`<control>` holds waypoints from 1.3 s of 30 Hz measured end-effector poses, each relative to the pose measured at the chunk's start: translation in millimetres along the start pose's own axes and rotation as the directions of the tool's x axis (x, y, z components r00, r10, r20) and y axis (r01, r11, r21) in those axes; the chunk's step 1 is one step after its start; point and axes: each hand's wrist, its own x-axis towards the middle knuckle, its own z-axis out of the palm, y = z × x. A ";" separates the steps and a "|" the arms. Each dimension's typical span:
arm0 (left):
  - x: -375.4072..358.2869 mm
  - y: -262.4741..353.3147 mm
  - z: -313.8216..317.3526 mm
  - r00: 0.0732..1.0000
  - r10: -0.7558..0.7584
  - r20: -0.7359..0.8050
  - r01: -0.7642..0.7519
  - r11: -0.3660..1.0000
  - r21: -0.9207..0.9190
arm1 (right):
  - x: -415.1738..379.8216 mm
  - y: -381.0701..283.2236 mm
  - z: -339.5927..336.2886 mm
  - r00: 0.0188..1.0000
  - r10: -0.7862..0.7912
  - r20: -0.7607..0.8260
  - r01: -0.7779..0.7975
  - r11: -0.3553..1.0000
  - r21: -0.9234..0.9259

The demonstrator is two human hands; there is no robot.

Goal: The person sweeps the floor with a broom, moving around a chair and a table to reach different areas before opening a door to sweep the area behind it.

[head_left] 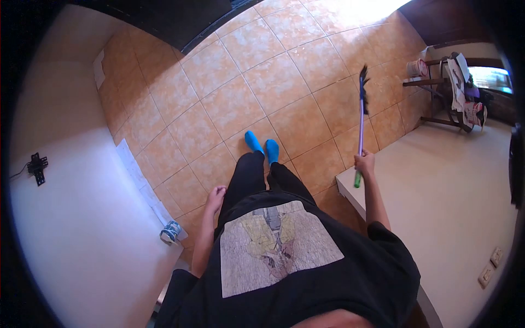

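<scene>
My right hand (365, 163) is wrapped round the handle of a broom (361, 123), close to its green end. The broom has a purple handle and a dark, ragged bristle head pointing away from me over the tiles. Whether the bristles touch the floor is hard to tell. My left hand (216, 198) hangs beside my left thigh, its fingers loosely bent, and nothing shows in it.
Orange-brown floor tiles (279, 87) stretch ahead of my blue socks. At the right, a wooden chair (437, 82) stands with papers and containers about it, near a white ledge (415, 180). A blue-and-white round object (170, 232) lies by the left wall.
</scene>
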 end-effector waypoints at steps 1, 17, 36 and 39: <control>6.2 5.9 -2.2 1.000 0.018 0.003 -0.018 0.991 -0.132 | -20.5 -13.3 8.7 1.000 0.005 -0.007 -0.005 1.000 0.004; 99.4 22.0 -64.1 0.996 -0.025 0.082 0.036 0.990 -0.139 | -29.3 -128.5 348.0 0.230 0.199 0.953 -0.179 0.971 -0.159; 104.2 29.2 -123.5 0.986 -0.153 0.067 0.145 0.983 0.117 | 224.9 -252.8 307.9 0.760 0.129 0.637 -0.420 0.845 0.330; 152.2 43.9 -138.7 0.992 -0.088 0.090 0.100 0.987 -0.128 | 214.4 -207.6 203.5 0.785 0.188 0.590 -0.500 0.754 0.425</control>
